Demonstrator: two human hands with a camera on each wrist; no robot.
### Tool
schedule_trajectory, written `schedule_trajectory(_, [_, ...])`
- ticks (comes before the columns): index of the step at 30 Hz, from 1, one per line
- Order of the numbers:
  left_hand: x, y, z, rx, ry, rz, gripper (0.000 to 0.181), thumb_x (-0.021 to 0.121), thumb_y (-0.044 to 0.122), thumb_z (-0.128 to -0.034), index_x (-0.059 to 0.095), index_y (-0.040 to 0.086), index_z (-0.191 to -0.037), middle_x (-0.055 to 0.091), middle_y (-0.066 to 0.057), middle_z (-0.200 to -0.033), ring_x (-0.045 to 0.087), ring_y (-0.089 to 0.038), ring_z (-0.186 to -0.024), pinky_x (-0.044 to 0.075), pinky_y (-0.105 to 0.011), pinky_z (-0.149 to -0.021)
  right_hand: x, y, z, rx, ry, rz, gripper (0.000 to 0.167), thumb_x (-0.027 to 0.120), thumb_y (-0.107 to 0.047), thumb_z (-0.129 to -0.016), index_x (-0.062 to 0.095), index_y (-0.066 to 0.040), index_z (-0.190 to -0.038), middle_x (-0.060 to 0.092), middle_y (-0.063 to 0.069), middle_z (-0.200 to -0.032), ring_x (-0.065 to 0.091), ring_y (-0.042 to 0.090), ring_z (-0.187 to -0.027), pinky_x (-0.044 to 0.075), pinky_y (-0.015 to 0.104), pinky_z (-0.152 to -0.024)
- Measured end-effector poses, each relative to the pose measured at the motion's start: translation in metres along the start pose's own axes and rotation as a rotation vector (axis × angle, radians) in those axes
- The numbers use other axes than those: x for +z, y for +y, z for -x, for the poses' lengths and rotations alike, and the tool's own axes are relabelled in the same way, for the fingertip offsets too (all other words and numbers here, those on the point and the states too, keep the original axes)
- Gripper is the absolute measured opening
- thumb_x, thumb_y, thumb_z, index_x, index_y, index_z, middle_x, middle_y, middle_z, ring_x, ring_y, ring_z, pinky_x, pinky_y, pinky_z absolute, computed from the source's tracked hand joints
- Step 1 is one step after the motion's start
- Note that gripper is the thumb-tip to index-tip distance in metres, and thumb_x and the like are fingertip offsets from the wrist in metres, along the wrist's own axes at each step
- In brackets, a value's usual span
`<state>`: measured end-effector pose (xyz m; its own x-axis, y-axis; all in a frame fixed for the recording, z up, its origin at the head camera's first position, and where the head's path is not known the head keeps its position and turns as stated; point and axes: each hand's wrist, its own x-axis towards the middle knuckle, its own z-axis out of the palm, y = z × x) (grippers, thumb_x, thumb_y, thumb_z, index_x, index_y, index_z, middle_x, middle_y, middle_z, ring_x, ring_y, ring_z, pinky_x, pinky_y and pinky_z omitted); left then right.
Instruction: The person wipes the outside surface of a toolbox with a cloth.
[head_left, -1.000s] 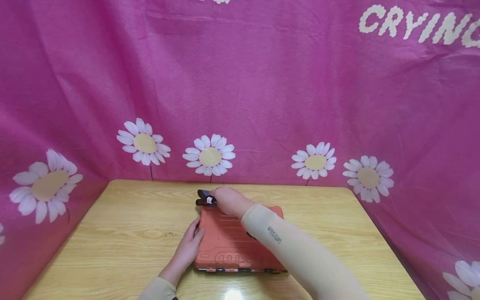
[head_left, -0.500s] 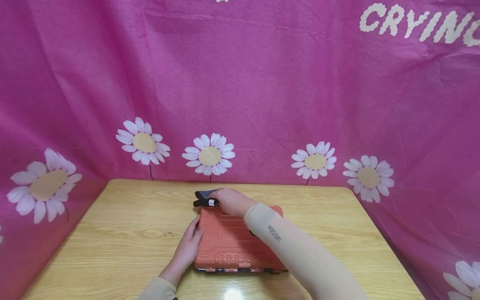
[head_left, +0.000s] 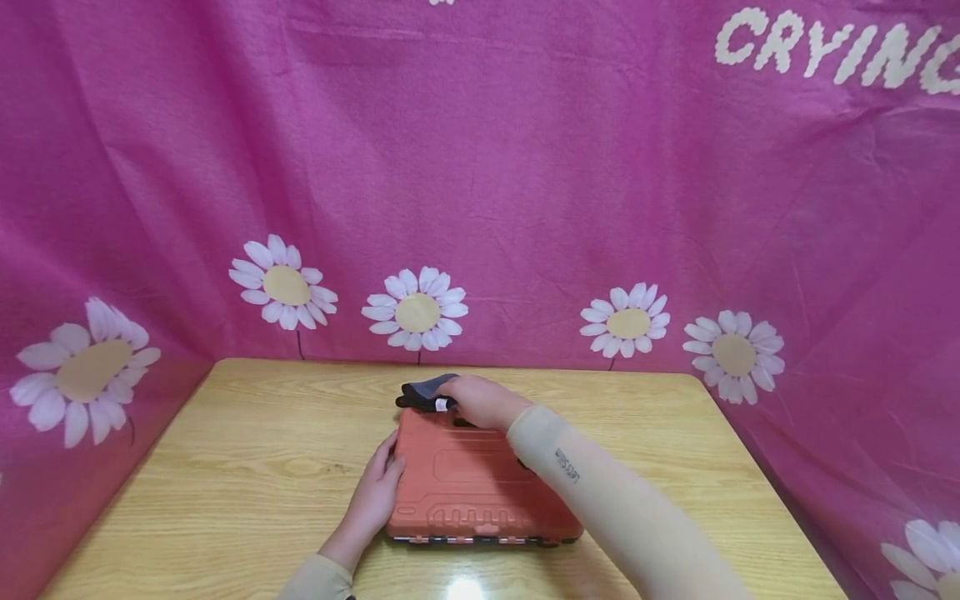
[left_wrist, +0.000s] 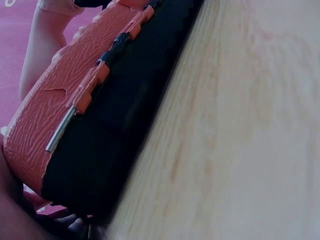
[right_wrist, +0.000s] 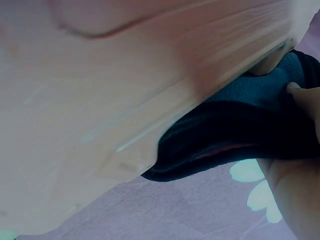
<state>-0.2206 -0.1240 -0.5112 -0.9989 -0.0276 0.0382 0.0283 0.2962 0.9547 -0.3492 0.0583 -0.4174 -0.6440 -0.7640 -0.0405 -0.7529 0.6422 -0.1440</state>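
Grey and black, the folded cloth point(head_left: 427, 394) is in my right hand point(head_left: 486, 402), at the far left corner of the orange case point(head_left: 487, 487). My right fingers grasp it. The right wrist view shows what the head view hides: my thumb lies on the grey face, my hand is underneath, and a narrow reddish slit runs along the black fold. Only from the head can I see its small white tag point(head_left: 441, 405). Whether the cloth touches the lid, I cannot tell.

My left hand point(head_left: 377, 485) rests against the left side of the case, thumb by the lid's edge; whether those fingers curl round it I cannot tell, as they are dark in the left wrist view. That same view shows the tall black base point(left_wrist: 115, 132) and a metal pin point(left_wrist: 61, 129) at the hinge, which from above is just a thin strip on the near side.

The case lies flat on the wood-grain table point(head_left: 262, 467). Beyond the far edge hangs a magenta backdrop point(head_left: 487, 183), printed with white daisies point(head_left: 416, 312).
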Motion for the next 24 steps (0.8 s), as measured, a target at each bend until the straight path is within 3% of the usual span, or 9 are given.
schedule_trajectory(15, [0.0,0.002,0.001,-0.027,-0.017,-0.001,0.053,0.035,0.016,-0.1119,0.026,-0.003,-0.16,0.028,-0.029,-0.164,0.022,-0.048,-0.154,0.019,-0.063,-0.125,0.001,0.018,0.017,-0.013,0.03,0.012,0.031,0.065,0.001,-0.095,0.074,-0.009,-0.123,0.076,0.008,-0.115,0.071,0.022,-0.107,0.056,0.036,-0.099])
schedule_trajectory(24, [0.0,0.001,0.002,-0.012,-0.006,0.0,0.053,0.036,0.014,-0.1111,0.026,-0.005,-0.159,0.03,-0.031,-0.163,0.024,-0.049,-0.153,0.019,-0.063,-0.125,-0.003,0.023,0.03,0.019,-0.009,0.02,0.027,0.061,0.003,-0.097,0.074,-0.01,-0.117,0.076,0.005,-0.111,0.071,0.02,-0.102,0.057,0.035,-0.096])
